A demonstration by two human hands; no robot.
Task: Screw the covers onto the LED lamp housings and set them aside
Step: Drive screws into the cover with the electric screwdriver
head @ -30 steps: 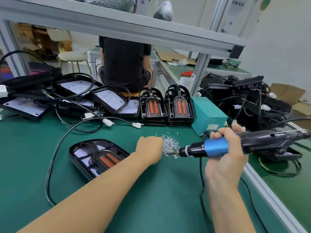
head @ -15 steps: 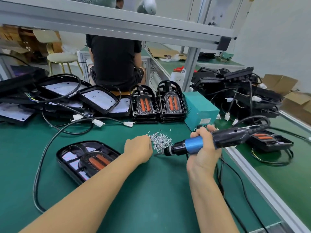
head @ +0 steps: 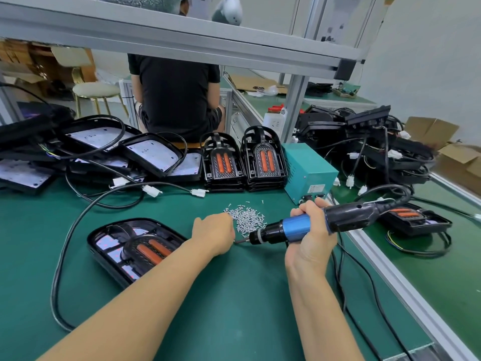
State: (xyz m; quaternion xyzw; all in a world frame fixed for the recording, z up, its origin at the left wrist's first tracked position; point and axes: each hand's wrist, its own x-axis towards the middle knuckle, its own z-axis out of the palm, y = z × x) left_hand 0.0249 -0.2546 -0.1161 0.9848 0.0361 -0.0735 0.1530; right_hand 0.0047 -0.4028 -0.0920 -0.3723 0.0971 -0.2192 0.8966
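Head view: left hand (head: 214, 233) curled at near edge of screw pile (head: 246, 218), contents hidden. Right hand (head: 311, 233) wrapped round electric screwdriver (head: 309, 225), bit pointing left at left fingers. Covered lamp housing (head: 135, 250) lying left on counter (head: 234, 308), nearer left hand.

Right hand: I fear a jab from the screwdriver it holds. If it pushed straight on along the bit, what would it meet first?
Most likely the left hand: the electric screwdriver in the right hand points its bit at those fingers, nearly touching, though depth is unclear.
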